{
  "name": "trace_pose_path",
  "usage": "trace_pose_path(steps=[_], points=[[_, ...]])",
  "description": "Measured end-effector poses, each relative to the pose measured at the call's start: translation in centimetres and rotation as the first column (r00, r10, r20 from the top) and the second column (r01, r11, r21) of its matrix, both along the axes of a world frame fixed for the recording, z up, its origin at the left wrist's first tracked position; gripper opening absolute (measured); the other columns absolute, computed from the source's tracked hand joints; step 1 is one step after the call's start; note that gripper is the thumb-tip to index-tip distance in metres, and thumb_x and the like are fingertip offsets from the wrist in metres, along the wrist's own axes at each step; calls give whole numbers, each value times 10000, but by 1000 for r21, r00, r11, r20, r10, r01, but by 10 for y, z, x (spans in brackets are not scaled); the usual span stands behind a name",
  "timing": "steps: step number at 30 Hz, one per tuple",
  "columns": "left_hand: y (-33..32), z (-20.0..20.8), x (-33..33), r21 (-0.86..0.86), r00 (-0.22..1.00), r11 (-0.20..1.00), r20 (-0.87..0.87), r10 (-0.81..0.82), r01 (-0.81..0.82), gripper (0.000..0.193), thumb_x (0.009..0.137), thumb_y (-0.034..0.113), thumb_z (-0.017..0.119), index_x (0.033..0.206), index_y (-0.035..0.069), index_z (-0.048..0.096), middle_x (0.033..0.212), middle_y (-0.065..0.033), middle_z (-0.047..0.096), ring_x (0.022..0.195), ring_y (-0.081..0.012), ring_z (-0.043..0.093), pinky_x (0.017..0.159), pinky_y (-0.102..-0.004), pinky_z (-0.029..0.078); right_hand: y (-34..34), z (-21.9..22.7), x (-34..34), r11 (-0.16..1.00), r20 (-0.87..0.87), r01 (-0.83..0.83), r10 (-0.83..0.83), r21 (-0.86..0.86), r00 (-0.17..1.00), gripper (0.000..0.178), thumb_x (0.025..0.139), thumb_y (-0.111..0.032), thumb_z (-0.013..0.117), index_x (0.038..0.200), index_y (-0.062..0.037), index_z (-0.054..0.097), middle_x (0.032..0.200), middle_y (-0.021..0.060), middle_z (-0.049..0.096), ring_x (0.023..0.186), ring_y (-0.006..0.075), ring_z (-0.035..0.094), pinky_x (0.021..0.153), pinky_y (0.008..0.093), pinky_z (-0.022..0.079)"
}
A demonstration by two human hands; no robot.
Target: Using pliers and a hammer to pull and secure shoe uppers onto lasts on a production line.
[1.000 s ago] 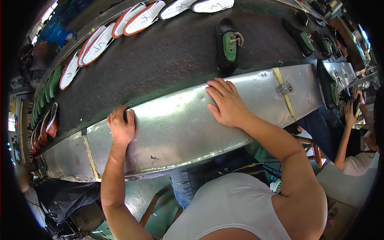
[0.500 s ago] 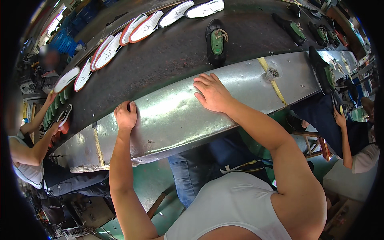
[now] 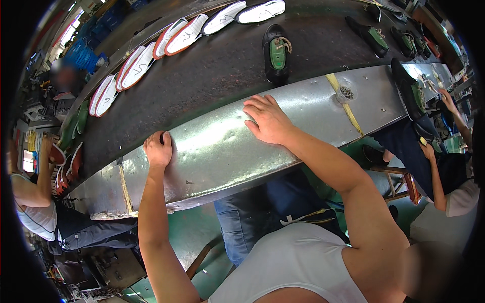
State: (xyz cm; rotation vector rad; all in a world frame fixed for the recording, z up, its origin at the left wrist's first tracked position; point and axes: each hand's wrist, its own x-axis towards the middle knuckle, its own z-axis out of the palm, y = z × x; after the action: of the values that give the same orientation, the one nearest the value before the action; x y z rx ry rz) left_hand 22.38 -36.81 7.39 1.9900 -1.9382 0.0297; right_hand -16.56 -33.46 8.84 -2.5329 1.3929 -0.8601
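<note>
My left hand (image 3: pixel 158 148) rests on the silver metal plate (image 3: pixel 202 166) in front of me, fingers bent over its far edge and thumb apart. Between thumb and forefinger is a dark spot I cannot make out. Farther right, my right hand (image 3: pixel 269 120) lies palm down along the same far edge, fingers stretched out, holding nothing. Beyond it, a black shoe (image 3: pixel 277 53) with a green insole and a tan lace stands on the dark work surface (image 3: pixel 212 70). A clear cup of small metal bits (image 3: pixel 346 93) sits right of my right hand.
White-lined shoe uppers (image 3: pixel 139 65) with red or black edges lie in pairs along the far side. A black shoe (image 3: pixel 407 90) overlaps the plate's right end. Co-workers sit at left (image 3: pixel 33 192) and right (image 3: pixel 439 182). More dark shoes (image 3: pixel 371 38) stand far right.
The left co-worker's white-lined piece now lies beside another at the row's left end, and their hand has drawn back to reddish pieces. The right co-worker's other hand has come into view. My hands stay put.
</note>
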Motion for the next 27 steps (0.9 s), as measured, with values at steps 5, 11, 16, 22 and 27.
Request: trace_pose_path(steps=[5, 11, 16, 22, 27], points=[[-1, 2, 3, 17, 1000, 1000, -1, 11, -11, 361, 950, 373, 546, 1056, 72, 715, 1130, -156, 698, 1151, -327, 597, 1106, -438, 334, -3, 0, 2, 1000, 14, -3, 3, 2, 1000, 327, 870, -190, 681, 1136, -5, 638, 1287, 128, 600, 1291, 292, 492, 1099, 467, 341], [2, 6, 4, 7, 1000, 1000, -16, 21, -21, 355, 951, 371, 543, 1059, 79, 713, 1133, -149, 696, 1149, -323, 594, 1095, -437, 340, -44, 7, -30, 864, 266, 484, -439, -137, 859, 726, 791, -287, 786, 1361, 7, 446, 1485, 255, 387, 1415, 438, 311, 1134, 567, 282], [-5, 7, -15, -2, 1000, 1000, -25, 0, 0, 376, 947, 384, 544, 1066, 68, 710, 1143, -152, 693, 1154, -325, 592, 1100, -434, 341, -125, 6, -86, 679, 193, 669, -731, 303, 654, 915, 756, -390, 808, 1429, 53, 374, 1458, 278, 445, 1323, 452, 473, 1082, 458, 420], [39, 20, -62, -358, 929, 866, 16, -369, 350, 823, 737, 180, 797, 1435, -4, 402, 1469, -248, 413, 1364, -466, 367, 1137, -558, 312, -82, 101, -78, 785, 508, 182, -539, 592, 672, 521, 810, -260, 746, 1224, 22, 601, 1030, 174, 711, 978, 316, 699, 891, 369, 541], [106, 134, -205, -502, 767, 688, -71, -637, 524, 1175, 595, 288, 932, 1532, 33, 271, 1601, -256, 197, 1475, -508, 151, 1152, -631, 181, 13, 156, -16, 835, 644, -260, -140, 485, 752, 456, 875, -295, 736, 1203, 12, 655, 983, 93, 710, 877, 143, 668, 780, 292, 523]])
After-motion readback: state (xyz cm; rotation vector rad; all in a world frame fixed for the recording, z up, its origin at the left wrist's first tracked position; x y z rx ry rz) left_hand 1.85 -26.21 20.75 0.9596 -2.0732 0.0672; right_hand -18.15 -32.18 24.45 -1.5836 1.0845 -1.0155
